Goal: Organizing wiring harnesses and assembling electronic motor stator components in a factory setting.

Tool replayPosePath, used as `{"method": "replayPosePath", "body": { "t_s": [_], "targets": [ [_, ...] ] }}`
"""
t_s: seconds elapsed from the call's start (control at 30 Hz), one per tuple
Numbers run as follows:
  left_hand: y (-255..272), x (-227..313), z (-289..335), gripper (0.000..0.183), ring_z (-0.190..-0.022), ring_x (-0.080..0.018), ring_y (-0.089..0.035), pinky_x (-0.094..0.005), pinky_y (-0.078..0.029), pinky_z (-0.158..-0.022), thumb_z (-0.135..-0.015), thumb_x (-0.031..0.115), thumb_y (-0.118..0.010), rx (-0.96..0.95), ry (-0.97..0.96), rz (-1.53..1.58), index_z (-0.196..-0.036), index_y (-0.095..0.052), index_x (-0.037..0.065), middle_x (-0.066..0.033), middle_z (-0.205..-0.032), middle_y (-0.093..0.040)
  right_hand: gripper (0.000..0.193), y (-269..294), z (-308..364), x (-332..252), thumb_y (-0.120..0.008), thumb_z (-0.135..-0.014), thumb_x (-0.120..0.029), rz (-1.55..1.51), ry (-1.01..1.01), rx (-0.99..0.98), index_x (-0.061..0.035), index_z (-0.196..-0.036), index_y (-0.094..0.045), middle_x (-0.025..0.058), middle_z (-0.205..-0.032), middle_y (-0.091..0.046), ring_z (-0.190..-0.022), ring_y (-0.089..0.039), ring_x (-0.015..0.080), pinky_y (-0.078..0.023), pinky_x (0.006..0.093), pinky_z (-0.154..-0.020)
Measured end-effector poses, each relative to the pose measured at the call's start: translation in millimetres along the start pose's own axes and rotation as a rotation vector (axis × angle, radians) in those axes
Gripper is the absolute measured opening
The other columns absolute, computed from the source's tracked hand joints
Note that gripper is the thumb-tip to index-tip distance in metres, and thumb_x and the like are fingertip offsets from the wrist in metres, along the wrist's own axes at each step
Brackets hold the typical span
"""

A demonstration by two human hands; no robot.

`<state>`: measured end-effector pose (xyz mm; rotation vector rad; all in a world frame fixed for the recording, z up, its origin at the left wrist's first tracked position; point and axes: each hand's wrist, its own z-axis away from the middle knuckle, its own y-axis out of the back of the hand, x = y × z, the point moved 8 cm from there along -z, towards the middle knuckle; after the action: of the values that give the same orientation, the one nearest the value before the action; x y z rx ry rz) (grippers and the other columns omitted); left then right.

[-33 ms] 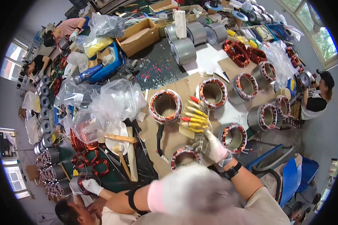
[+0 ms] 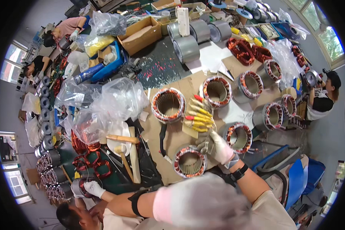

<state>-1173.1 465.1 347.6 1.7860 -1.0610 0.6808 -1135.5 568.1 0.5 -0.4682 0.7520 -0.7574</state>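
Observation:
My left hand (image 2: pixel 214 201), in a white glove with a pink cuff, is raised close to the camera and badly smeared, so its fingers cannot be read. My right hand (image 2: pixel 219 148), gloved in white with grey fingertips, is closed at the upper right rim of the nearest wound motor stator (image 2: pixel 190 162). What its bent fingers pinch is too small to make out. Just beyond them lies a bundle of yellow sleeves (image 2: pixel 200 119), some with red tips. Farther off stand a stator (image 2: pixel 168 105) on the left and another stator (image 2: pixel 217 91) behind the bundle.
Several more stators (image 2: pixel 250 87) stand to the right on the cardboard (image 2: pixel 153 147). Mallets (image 2: pixel 122 138) and clear plastic bags (image 2: pixel 119 97) lie on the left. A blue chair (image 2: pixel 297 178) is at the right. A co-worker's gloved hand (image 2: pixel 94 188) rests on a stator at lower left.
My left hand has shifted right and down, uncovering the front of the nearest stator. My right hand stays almost in place.

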Motion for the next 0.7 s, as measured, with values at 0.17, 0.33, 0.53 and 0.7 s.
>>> {"method": "replayPosePath", "body": {
  "t_s": [0.17,0.33,0.53,0.7],
  "targets": [
    [-21.1,3.1,23.1,0.023,-0.064,-0.0256,-0.063,-0.0352,-0.050,-0.057,-0.079,0.016,-0.079,0.153,0.274,0.193,-0.099,-0.072,0.007,-0.0107,-0.085,-0.069,0.056,30.0,47.8,-18.2,-0.049,-0.110,-0.047,0.228,0.197,0.034,0.0008,-0.137,-0.058,0.0136,-0.109,-0.070,-0.091,-0.071,0.0200,-0.057,0.0313,-0.077],
    [-29.5,71.2,-17.3,0.022,-0.058,-0.0188,-0.057,-0.0316,-0.049,-0.050,-0.076,0.023,-0.079,0.360,-0.181,-0.076,-0.075,-0.064,0.007,-0.0044,-0.073,-0.056,0.054,61.5,112.3,-31.6,-0.049,-0.110,-0.046,0.222,0.350,0.212,0.0013,-0.135,-0.058,0.0149,-0.108,-0.071,-0.088,-0.072,0.0191,-0.058,0.0312,-0.077],
    [-83.0,98.8,-27.0,0.023,-0.060,-0.0193,-0.060,-0.0289,-0.053,-0.055,-0.075,0.022,-0.081,0.640,-0.305,-0.028,-0.074,-0.068,0.003,-0.0057,-0.071,-0.059,0.060,94.6,202.1,-18.9,-0.048,-0.110,-0.048,0.315,0.435,0.289,0.0049,-0.136,-0.057,0.0148,-0.105,-0.070,-0.088,-0.070,0.0176,-0.058,0.0294,-0.076],
    [-139.2,118.2,-61.7,0.023,-0.062,-0.0214,-0.063,-0.0322,-0.058,-0.058,-0.078,0.022,-0.081,0.127,-0.281,0.100,-0.081,-0.071,0.002,-0.0057,-0.073,-0.062,0.057,137.0,306.8,16.9,-0.050,-0.109,-0.044,0.383,0.447,0.442,0.0065,-0.133,-0.058,0.0157,-0.105,-0.071,-0.089,-0.070,0.0186,-0.058,0.0303,-0.078]
  ]
}}
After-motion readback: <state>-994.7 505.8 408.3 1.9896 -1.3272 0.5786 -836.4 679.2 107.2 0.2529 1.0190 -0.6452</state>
